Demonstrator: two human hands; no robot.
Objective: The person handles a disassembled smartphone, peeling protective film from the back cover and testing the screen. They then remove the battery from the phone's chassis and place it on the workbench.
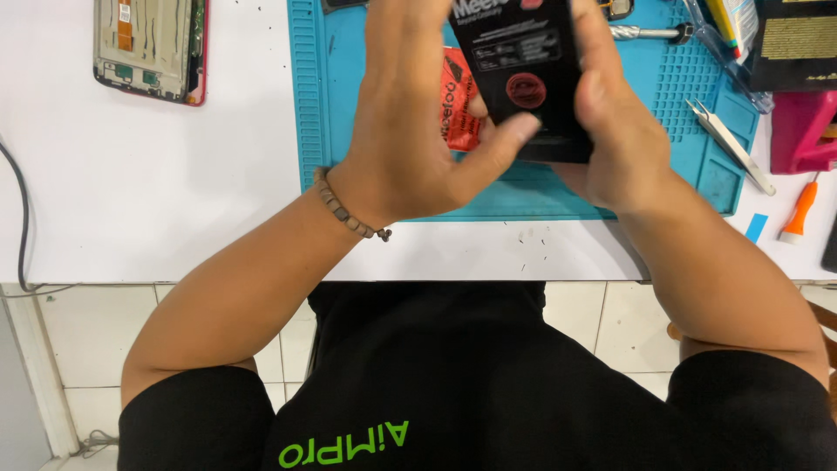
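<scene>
While both of your hands close round it, these lines run from the grip outward.

Left hand: your left hand [410, 131], with a brown wooden bead bracelet [349, 209] at the wrist, is closed on the flat black rectangular package with a red round seal [523, 61]; the fingers wrap its left edge and the thumb presses across the lower front face.

Right hand: your right hand [615, 122] clamps the right edge of the same package, thumb on the front, the other fingers hidden behind it.

Where it is: you hold the package upright in the air, above the blue silicone work mat [514, 187], touching nothing but your hands.

How it handles: judging by its thinness and glossy print, it looks light, fairly stiff and somewhat slick; it probably bends if squeezed at the middle.

Where to hold: the long side edges, as you do now, look the safest; keep thumb pressure low on the face.

Just behind: a small red foil pouch [458, 109] lies on the mat, partly hidden by your left hand.

Farther right: metal tweezers [728, 144] rest on the mat's right edge, and an orange-handled tool [798, 212] lies on the white table [174, 192].

Far left: an opened phone frame with a red rim [153, 45] lies well apart.
</scene>
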